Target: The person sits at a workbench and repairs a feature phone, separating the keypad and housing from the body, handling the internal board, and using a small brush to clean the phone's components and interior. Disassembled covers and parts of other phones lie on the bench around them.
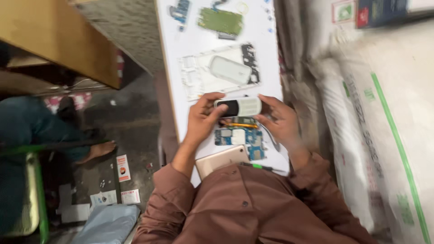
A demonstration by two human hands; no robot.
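Both hands hold a small white bar phone (238,107) with a dark screen end, sideways above a white work board (181,49). My left hand (202,118) grips its dark end with the thumb on top. My right hand (279,118) holds the white end. Just below the phone lie an orange-handled tool (238,125) and a blue circuit board (239,138). A gold phone back cover (221,160) rests near my chest. Farther up the board sit a white phone frame (194,74) with a white oval cover (230,69) on it.
A green circuit board (220,20) and small blue parts (180,11) lie at the board's far end. White sacks (389,117) with green stripes stand at the right. At the left are a wooden table (54,31), another person's bare foot (97,151) and papers (123,168) on the floor.
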